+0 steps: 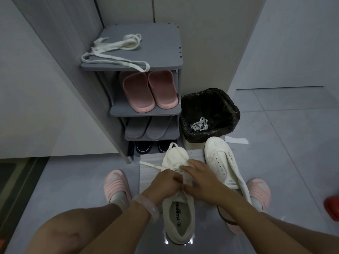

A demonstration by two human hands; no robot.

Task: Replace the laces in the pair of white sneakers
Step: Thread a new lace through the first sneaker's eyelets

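Note:
Two white sneakers stand on the floor in front of me. The left sneaker (178, 213) carries a white lace (152, 165) whose loose ends trail off past its toe. My left hand (166, 182) pinches that lace over the tongue. My right hand (203, 180) lies across the same shoe with fingers fairly straight, touching the lacing. The right sneaker (221, 158) has bare eyelets and no lace. More white laces (113, 50) lie on top of the grey shoe rack (161, 52). A bundled white lace (200, 123) sits in the black-lined bin (229, 105).
The rack holds pink slippers (148, 90), grey slippers (146, 128) and dark shoes at the bottom. A grey mat (150, 173) lies under the sneakers. My feet wear pink sandals (117, 186). A white paper strip (236, 140) and a red object (332, 208) lie to the right.

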